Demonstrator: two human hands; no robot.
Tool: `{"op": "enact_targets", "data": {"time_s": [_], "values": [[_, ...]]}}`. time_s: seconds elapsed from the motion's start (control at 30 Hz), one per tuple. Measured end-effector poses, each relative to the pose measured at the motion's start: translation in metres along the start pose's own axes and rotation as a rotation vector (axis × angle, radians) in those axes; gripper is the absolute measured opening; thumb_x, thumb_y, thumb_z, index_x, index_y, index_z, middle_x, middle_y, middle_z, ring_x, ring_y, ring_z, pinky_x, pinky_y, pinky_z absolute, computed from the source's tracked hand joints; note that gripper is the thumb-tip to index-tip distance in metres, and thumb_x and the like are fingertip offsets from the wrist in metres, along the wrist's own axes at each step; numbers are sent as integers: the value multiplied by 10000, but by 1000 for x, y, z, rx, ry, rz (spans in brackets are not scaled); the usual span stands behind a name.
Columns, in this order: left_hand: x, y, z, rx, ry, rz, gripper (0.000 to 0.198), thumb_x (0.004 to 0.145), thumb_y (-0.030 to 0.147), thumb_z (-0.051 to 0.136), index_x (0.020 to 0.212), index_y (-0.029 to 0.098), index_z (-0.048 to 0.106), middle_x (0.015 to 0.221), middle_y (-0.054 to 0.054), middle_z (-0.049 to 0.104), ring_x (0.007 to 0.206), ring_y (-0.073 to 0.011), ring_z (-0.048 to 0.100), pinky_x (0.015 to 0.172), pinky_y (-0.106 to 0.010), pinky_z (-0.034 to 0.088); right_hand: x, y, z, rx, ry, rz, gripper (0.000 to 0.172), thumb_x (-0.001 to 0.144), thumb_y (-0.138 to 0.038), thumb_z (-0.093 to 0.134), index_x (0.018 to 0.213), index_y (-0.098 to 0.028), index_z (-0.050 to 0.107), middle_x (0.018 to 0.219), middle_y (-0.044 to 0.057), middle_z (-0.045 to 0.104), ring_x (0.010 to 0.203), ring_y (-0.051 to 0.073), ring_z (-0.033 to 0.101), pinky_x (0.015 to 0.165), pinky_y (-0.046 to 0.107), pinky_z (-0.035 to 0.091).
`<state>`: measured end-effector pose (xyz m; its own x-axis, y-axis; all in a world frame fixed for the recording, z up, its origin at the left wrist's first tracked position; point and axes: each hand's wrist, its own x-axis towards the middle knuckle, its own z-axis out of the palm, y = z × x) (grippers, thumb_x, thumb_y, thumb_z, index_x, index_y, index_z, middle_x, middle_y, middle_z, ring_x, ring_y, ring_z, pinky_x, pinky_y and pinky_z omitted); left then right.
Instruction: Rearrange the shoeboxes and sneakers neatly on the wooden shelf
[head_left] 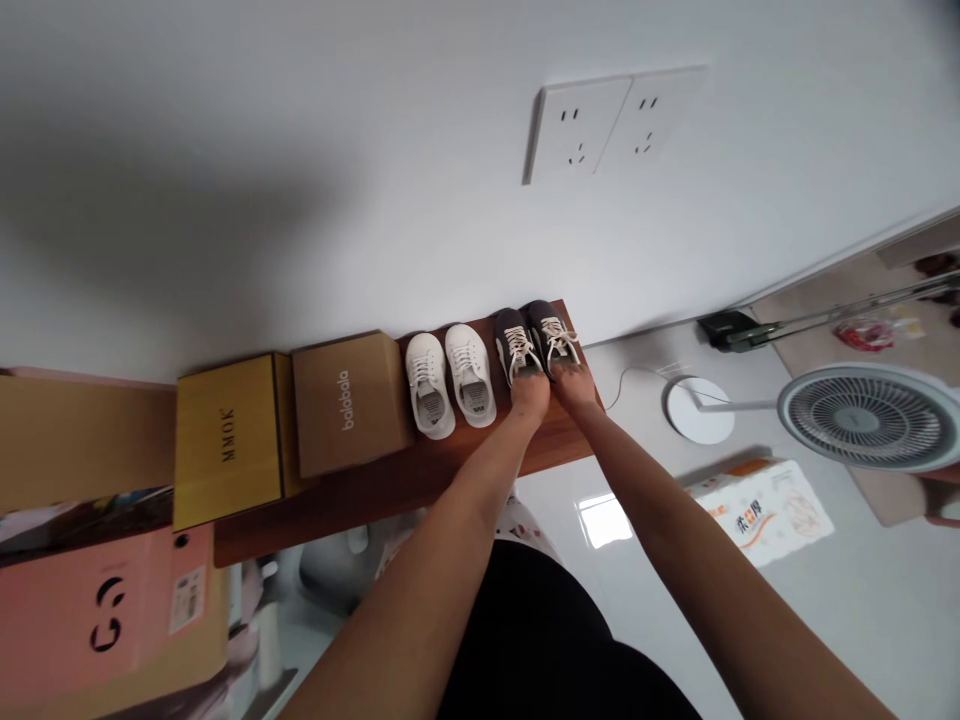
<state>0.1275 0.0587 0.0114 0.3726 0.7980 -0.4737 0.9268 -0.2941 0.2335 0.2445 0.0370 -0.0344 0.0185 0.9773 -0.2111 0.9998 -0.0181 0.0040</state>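
Note:
Both my arms reach forward to a pair of small dark grey sneakers with cream laces at the right end of a brown wooden shelf (390,490). My left hand (529,392) grips the heel of the left dark sneaker (514,345). My right hand (573,384) grips the heel of the right dark sneaker (551,330). Both shoes stand on the shelf, toes toward the white wall. Beside them on the left stands a pair of small white sneakers (448,380).
Left of the white shoes stand a brown balabala box (346,405) and a yellow MMOK box (226,440). A pink box (105,620) lies lower left. On the floor at the right are a white fan (870,415) and a tissue pack (765,510). Wall sockets (607,125) are above.

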Motion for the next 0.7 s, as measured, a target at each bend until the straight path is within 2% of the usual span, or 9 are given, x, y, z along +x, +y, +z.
{"op": "enact_targets", "data": {"time_s": [0.3, 0.43, 0.57, 0.7], "values": [[-6, 0, -4, -56, 30, -2, 376, 988, 95, 350, 1212, 76, 653, 1075, -183, 719, 1065, -253, 686, 958, -373, 514, -1, -3, -6, -19, -46, 34, 240, 931, -156, 479, 1066, -109, 672, 991, 186, 712, 974, 255, 591, 893, 366, 372], [-9, -2, -11, -82, 67, 6, 358, 989, 90, 360, 1235, 82, 619, 1084, -176, 717, 1082, -254, 683, 947, -365, 509, -3, -6, -12, -6, 1, 65, 237, 933, -159, 478, 1080, -110, 656, 1035, 188, 710, 1011, 268, 577, 893, 367, 357], [-17, -7, -17, -107, 116, 59, 326, 1002, 89, 343, 1189, 64, 609, 1087, -189, 705, 1090, -238, 675, 947, -337, 490, -9, -15, -25, -9, 50, 93, 220, 929, -194, 498, 1066, -106, 645, 1063, 201, 696, 1017, 288, 568, 890, 379, 346], [-38, -15, -22, -165, 145, 148, 252, 1006, 175, 422, 1111, 39, 606, 1086, -227, 686, 1079, -249, 664, 932, -337, 476, -25, -27, -45, 25, 83, 110, 249, 926, -244, 534, 1093, -86, 629, 1100, 222, 681, 1043, 304, 540, 910, 395, 331]]}}
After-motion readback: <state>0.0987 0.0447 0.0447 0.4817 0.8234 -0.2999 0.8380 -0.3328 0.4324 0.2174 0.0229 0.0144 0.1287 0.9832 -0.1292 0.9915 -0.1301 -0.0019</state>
